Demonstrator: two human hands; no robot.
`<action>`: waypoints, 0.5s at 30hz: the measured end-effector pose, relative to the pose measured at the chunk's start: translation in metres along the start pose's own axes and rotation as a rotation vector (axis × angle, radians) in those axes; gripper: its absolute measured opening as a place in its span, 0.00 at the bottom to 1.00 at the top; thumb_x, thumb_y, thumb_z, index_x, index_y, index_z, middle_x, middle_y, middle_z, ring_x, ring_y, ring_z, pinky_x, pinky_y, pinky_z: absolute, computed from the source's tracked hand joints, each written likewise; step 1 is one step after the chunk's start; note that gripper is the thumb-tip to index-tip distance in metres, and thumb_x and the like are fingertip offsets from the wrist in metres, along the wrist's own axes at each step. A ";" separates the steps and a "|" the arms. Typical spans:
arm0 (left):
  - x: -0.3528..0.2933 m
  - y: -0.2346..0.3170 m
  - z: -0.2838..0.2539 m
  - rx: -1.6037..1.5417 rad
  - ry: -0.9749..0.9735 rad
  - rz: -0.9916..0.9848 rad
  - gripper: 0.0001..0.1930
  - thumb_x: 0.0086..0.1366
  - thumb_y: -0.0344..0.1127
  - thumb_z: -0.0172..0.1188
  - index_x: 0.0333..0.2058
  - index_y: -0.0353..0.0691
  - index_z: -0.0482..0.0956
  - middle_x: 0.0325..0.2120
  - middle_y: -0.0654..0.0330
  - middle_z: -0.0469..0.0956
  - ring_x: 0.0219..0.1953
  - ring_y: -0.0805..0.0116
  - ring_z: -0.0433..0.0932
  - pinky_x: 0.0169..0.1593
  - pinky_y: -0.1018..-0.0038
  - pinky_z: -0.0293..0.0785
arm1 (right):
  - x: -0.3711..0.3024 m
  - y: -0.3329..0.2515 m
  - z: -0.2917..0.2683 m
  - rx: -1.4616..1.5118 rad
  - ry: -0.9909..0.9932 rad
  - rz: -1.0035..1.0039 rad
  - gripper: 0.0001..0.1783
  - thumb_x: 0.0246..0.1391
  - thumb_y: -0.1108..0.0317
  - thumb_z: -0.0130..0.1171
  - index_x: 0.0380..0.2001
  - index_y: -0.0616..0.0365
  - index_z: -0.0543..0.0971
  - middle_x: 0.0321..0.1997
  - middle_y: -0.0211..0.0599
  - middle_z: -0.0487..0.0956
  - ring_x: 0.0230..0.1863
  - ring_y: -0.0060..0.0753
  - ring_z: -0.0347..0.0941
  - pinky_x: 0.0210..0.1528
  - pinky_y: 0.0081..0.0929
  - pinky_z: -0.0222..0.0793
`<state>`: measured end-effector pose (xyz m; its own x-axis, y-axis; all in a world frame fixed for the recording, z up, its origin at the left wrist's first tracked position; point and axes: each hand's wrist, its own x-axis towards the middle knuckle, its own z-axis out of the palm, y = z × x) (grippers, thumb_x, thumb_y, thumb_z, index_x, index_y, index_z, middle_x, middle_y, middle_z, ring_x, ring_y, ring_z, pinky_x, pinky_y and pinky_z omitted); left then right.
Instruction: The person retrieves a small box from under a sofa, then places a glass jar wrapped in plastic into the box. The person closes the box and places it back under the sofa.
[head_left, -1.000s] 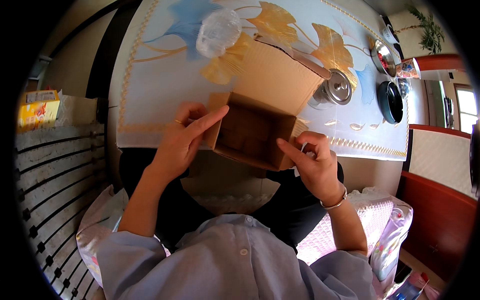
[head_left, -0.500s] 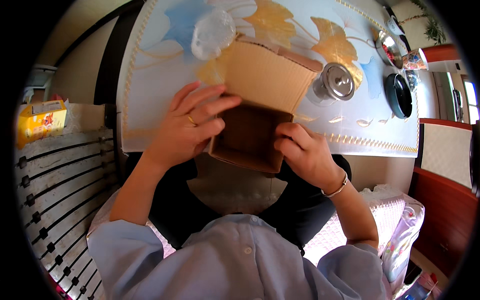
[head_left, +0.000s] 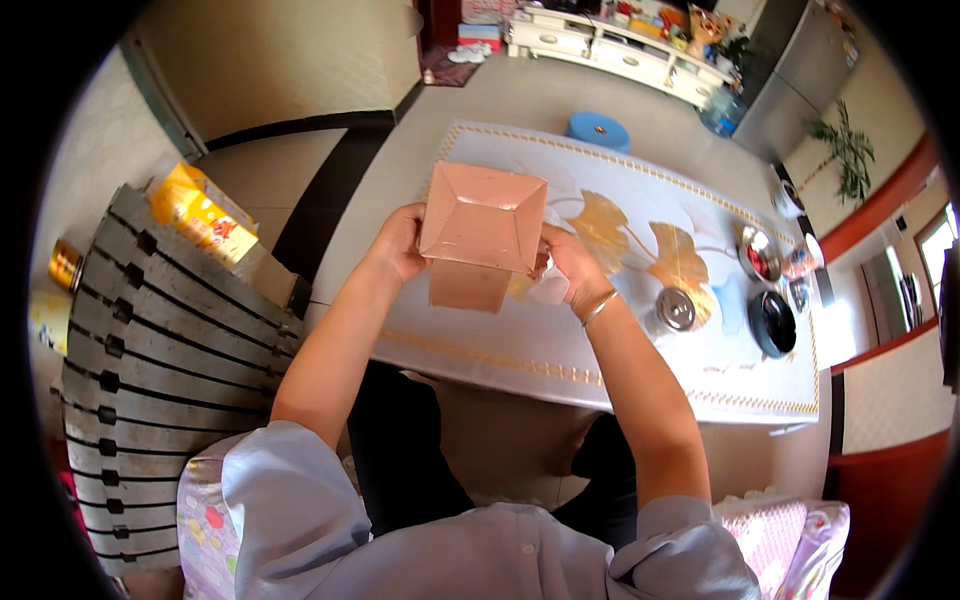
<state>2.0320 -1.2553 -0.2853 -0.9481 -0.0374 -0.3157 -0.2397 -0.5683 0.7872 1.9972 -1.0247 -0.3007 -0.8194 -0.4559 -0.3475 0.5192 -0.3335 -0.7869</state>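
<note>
A small cardboard box (head_left: 484,215) is raised over the near left part of the table, one creased pinkish-brown face turned up toward me. A flap or side panel (head_left: 468,286) hangs below that face. My left hand (head_left: 404,243) is closed on the box's left side, its fingertips hidden behind it. At the box's right side, my right hand (head_left: 570,264) also grips it. A crumpled whitish translucent plastic piece (head_left: 549,286) shows beside the right fingers; whether they hold it, I cannot tell. The inside of the box is out of sight.
On the patterned table cover (head_left: 480,355) stand a lidded glass jar (head_left: 676,310), a dark round dish (head_left: 772,325), a metal bowl with red items (head_left: 758,256) and a paper cup (head_left: 803,258). A slatted bench (head_left: 180,370) with a yellow carton (head_left: 205,212) is at left; a blue stool (head_left: 598,130) stands beyond.
The box was open toward me at the table's near edge; now it is lifted and turned, its inside hidden. My head view has tilted up, showing more room.
</note>
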 end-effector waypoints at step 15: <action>-0.042 0.013 -0.035 -0.140 -0.145 0.306 0.18 0.68 0.38 0.41 0.48 0.30 0.71 0.42 0.52 0.76 0.42 0.60 0.77 0.44 0.65 0.76 | -0.019 0.017 0.086 -0.283 -0.011 -0.232 0.09 0.54 0.69 0.49 0.34 0.60 0.77 0.24 0.25 0.73 0.24 0.18 0.66 0.25 0.17 0.61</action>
<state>2.0757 -1.2895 -0.2804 -0.9937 -0.1121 0.0094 0.0811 -0.6564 0.7501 2.0423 -1.0929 -0.2631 -0.9041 -0.4040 -0.1389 0.2306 -0.1878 -0.9548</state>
